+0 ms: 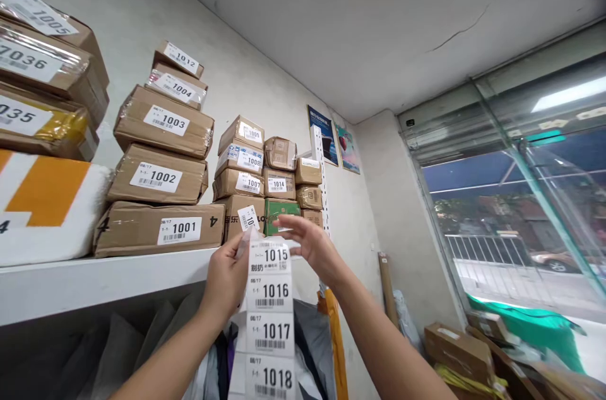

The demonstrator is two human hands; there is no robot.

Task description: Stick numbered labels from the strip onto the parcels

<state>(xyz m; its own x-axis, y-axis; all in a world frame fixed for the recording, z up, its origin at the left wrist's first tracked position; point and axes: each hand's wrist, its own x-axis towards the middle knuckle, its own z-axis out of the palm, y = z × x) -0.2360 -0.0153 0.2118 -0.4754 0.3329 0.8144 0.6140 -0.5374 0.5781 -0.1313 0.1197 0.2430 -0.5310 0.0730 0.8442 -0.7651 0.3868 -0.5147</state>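
Note:
A long strip of white printed labels (pixel 269 330) hangs down in front of me, numbered 1015 at the top, then 1016, 1017 and 1018. My left hand (pixel 226 277) pinches the strip's upper left edge, where the backing curls up. At the strip's upper right is my right hand (pixel 310 245), its fingers stretched out and apart, with the thumb close to the 1015 label; whether they touch is unclear. Just behind the hands, on a white shelf (pixel 142 280), stand a brown box with a tilted label (pixel 243 207) and a green box (pixel 279 207), both partly covered.
Stacked brown parcels (pixel 163 176) with numbered labels fill the shelf. A white and orange package (pixel 47 204) stands at the left. Grey bags (pixel 118 337) sit below the shelf. Cartons (pixel 459 349) lie on the floor by a glass front at the right.

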